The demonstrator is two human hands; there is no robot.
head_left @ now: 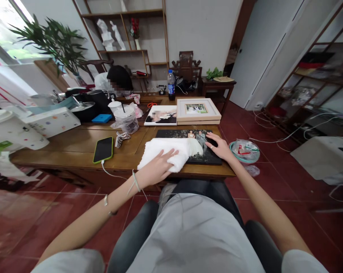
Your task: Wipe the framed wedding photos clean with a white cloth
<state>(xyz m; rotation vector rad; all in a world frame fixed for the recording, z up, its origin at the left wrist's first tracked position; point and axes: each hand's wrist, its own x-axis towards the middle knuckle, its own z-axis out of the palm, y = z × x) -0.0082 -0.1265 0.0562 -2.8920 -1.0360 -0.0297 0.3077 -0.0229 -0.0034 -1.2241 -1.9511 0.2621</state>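
A dark photo panel showing a couple lies flat at the near right edge of the wooden table. A folded white towel covers its left part. My left hand lies flat on the towel, fingers stretched out. My right hand rests on the panel's right side with its fingers spread, holding nothing.
A phone in a green case on a white cable lies left of the towel. Behind the panel are a white framed photo and an unframed print. Plastic cups, boxes and pots crowd the left. A person sits at the far side. Cables run across the red floor at right.
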